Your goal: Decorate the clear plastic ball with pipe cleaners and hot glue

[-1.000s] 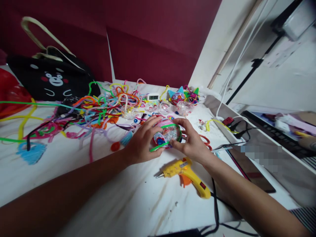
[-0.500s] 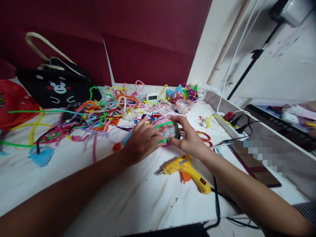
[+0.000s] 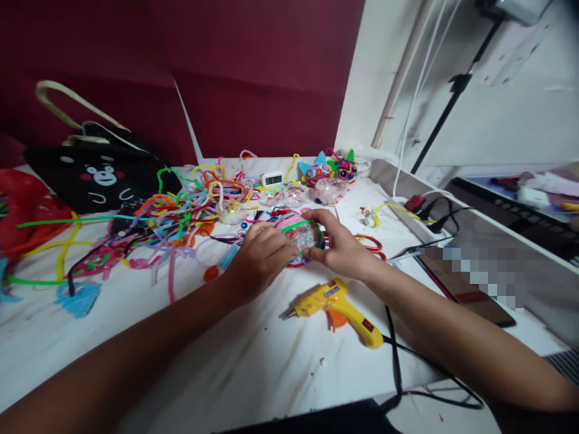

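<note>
Between my two hands is a round clear ball (image 3: 304, 238) wrapped in pink, green and purple pipe cleaners, with glittery bits showing through its bare side. My left hand (image 3: 260, 259) closes on its left side, fingers curled over the wrapped part. My right hand (image 3: 337, 244) grips it from the right, forefinger over the top and thumb on the near face. A yellow hot glue gun (image 3: 337, 307) lies on the table just in front of the hands, its nozzle pointing left. Behind the ball, several clear balls (image 3: 332, 190) rest on the table.
Tangled pipe cleaners (image 3: 194, 205) spread over the left side, before a black bag (image 3: 104, 172). A small white timer (image 3: 272, 179) and two decorated cat-eared balls (image 3: 316, 170) stand at the back. A power strip (image 3: 420, 217) and dark tablet (image 3: 461, 283) lie right; the glue gun's cable (image 3: 395, 361) trails nearby.
The view has shifted slightly, so everything sits a little further left. Both hands keep their hold on the ball, with the left fingers moved slightly over it.
</note>
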The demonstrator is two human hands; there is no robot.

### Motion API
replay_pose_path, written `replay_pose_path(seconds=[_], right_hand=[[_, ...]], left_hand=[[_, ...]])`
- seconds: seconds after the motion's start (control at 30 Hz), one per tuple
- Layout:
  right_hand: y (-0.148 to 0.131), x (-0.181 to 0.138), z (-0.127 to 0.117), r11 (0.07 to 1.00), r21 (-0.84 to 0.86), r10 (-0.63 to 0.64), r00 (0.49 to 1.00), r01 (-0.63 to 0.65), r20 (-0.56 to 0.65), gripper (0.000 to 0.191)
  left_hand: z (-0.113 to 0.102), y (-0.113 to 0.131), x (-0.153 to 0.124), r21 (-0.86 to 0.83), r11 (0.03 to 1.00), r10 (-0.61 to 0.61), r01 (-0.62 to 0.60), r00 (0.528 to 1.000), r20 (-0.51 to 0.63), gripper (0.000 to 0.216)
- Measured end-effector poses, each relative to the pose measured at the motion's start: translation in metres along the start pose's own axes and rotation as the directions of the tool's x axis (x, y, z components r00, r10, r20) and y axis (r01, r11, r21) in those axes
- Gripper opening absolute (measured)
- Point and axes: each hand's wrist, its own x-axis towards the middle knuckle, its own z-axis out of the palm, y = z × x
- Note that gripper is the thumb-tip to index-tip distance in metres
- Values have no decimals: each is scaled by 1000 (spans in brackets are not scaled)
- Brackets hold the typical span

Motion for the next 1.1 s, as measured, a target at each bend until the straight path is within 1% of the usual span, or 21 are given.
replay_pose_path(seconds=[0.2,0.4,0.67,0.87,1.0,1.1], right_hand=[[-4,0,-4,998,-56,-3,999,5,46,63],[1,3,-8,991,-95,-89,993,97,80,60],[7,3,-7,987,-101,-122,991,126,50,59],[4,2,-7,985,-130,-104,993,110,51,59],[3,3,-10,981,-149,-110,990,122,88,61],[6,4,-17,978,-123,-151,979,167,134,66]], left_hand=[[2,-2,2,-38,999,17,-16,999,30,11],[4,-4,4,-77,997,2,-1,1000,19,10],[10,-7,2,-96,995,-17,17,1000,-2,12],[10,-8,3,-103,995,9,-9,1000,0,12],[8,-8,3,-94,995,30,-30,1000,0,12],[8,-8,2,-99,994,35,-36,999,-12,11]])
